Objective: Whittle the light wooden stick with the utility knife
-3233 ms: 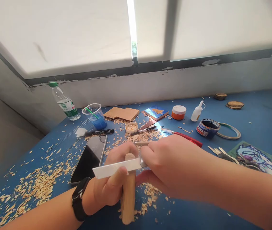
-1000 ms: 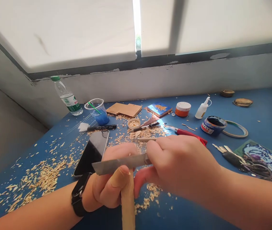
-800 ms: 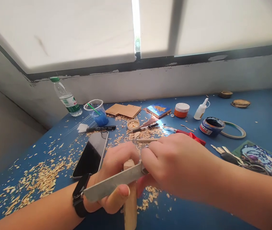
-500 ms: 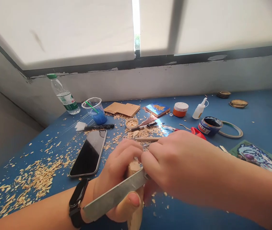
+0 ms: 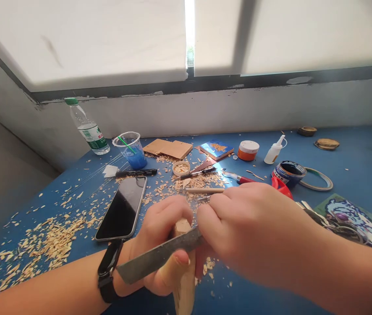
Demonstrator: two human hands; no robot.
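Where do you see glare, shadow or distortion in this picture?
In the head view, a bright gap splits the pale blinds, with a dark shadow band down the right one; light glints on the blue block; the knife blade looks dull grey; the bottle leans outward, perhaps from wide-lens distortion.

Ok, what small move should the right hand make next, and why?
Probably the right hand should angle the blade so its free end points away from the black wristband: the blade crosses the wooden stick gripped by the left hand, and its free end appears close beside that wristband. Whether it touches skin is hard to tell.
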